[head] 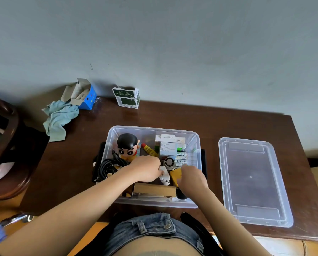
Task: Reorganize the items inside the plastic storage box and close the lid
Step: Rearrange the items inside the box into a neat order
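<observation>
The clear plastic storage box (195,137) stands open on the dark wooden table, packed with small things. Both hands are down inside it. My left hand (146,169) grips a small white fan (165,177) near the box's middle. My right hand (192,177) holds a yellow item (175,175) beside it; its fingers are hidden. A black-haired cartoon figurine (127,145), a coiled black cable (108,168), a yellow glue tube (149,150), a white carton (167,145), batteries (181,159) and a brown cardboard box (154,189) also lie inside. The clear lid (252,180) lies flat to the right.
At the table's back edge stand a green-and-white carton (127,97) and an open blue box (84,95), with a light blue cloth (59,118) hanging off the left corner. A dark wooden chair (4,145) is at the left. The wall runs close behind.
</observation>
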A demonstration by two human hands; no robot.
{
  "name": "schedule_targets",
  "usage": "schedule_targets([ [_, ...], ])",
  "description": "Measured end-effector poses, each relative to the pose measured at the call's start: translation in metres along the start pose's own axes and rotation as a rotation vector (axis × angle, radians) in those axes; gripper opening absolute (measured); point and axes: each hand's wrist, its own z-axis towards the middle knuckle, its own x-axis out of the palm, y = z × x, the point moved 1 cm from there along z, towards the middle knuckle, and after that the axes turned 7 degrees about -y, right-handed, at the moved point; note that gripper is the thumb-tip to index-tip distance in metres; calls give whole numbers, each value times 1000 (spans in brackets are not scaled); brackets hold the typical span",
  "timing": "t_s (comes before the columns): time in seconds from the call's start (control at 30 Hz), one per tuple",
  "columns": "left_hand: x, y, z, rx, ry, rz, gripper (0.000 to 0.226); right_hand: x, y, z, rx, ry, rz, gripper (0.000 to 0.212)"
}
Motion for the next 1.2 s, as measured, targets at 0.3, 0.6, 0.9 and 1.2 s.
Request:
schedule_targets([
  [0.3, 15, -10, -1, -9, 95, 125, 26, 19, 13, 27, -29, 96, -229, 36],
  [0.6, 12, -10, -3, 18, 64, -43, 30, -34, 4, 22, -249, 108, -230, 34],
  [0.9, 20, -18, 6, -12, 197, -416, 36, -52, -15, 18, -337, 4, -70, 52],
  [1.2, 28, -21, 6, -32, 272, -598, 43, -51, -20, 18, -356, -8, -56, 54],
])
